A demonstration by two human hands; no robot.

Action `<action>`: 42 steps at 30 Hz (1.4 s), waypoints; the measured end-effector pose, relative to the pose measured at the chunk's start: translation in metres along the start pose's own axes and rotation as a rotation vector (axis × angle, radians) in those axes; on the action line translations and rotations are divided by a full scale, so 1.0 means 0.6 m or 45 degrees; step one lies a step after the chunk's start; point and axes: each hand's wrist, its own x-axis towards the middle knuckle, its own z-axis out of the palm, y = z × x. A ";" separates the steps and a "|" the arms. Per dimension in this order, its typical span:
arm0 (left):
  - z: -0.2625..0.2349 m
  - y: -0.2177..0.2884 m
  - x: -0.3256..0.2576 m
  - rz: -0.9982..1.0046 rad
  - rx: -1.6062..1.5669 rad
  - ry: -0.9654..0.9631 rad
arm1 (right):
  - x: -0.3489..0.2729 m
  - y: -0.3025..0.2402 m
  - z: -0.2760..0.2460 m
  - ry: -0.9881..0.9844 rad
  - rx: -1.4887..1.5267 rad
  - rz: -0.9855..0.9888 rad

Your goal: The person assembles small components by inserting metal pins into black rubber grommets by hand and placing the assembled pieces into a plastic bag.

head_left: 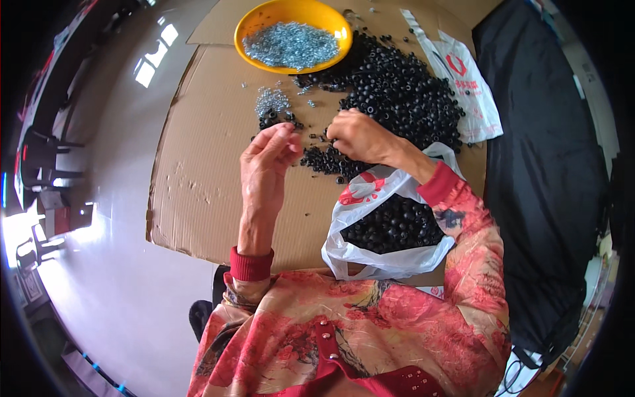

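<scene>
My left hand [266,157] is raised over the cardboard, palm turned inward, thumb and fingertips pressed together. Beside its fingertips lie a small cluster of black pieces [270,122] and a little pile of clear, bluish pieces [272,100]. My right hand [362,137] hovers palm down at the near left side of a large heap of black bead-like pieces [403,92], its fingers curled into a pinch. What either hand holds is too small or hidden to make out. Just below the right hand is a strip of smaller black pieces [324,161].
A yellow bowl [243,46] of clear, bluish pieces stands at the far edge. Close to my body, a white plastic bag [337,228] holds more black pieces. Another white bag [481,106] lies flat at right. Everything rests on a cardboard sheet [211,152]. Black fabric [529,172] hangs alongside.
</scene>
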 end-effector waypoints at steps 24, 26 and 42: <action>0.070 -0.004 -0.013 -0.144 -0.699 -0.472 | 0.043 -0.103 -0.127 0.493 0.762 -0.013; 0.063 -0.004 -0.010 -0.085 -0.742 -0.557 | 0.051 -0.116 -0.139 0.486 0.738 -0.021; 0.060 0.001 -0.011 0.132 -0.459 -0.450 | 0.078 -0.124 -0.138 0.629 -0.015 -0.432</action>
